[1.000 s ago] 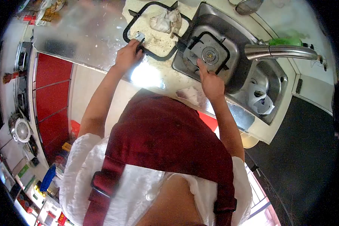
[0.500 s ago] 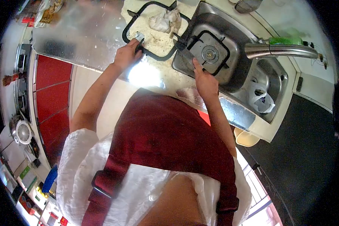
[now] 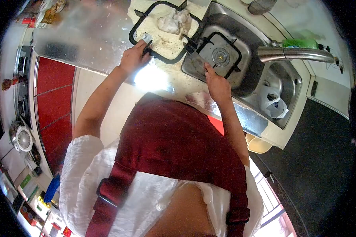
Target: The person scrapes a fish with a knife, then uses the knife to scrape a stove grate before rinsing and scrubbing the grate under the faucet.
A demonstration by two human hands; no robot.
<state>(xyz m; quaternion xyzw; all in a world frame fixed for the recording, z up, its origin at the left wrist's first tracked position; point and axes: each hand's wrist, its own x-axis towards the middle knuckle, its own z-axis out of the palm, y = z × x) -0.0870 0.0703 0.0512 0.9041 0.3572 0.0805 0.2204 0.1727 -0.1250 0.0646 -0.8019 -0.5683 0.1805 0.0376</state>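
Note:
My left hand [image 3: 133, 58] is closed on the near left corner of a black stove grate [image 3: 171, 61], which lies on the pale counter. A small silvery piece [image 3: 147, 38] shows by its fingertips; I cannot make out what it is. My right hand [image 3: 218, 85] is closed round what looks like a knife [image 3: 196, 61], its grey blade pointing up-left at the grate's right prong. A crumpled whitish cloth [image 3: 169, 23] lies within the grate's frame. Below the blade, a second, smaller black grate [image 3: 238, 53] rests in the sink basin around the drain strainer [image 3: 220, 57].
The steel sink [image 3: 247, 79] has a curved faucet [image 3: 296, 53] reaching over it from the right. A white plastic bag [image 3: 275, 107] sits in the smaller basin. A yellowish tub [image 3: 258, 144] is below the counter edge. A green item [image 3: 300, 42] stands behind the faucet.
My right hand has shifted slightly down and to the right, and the blade has moved with it. My left hand and the grate stay almost where they were.

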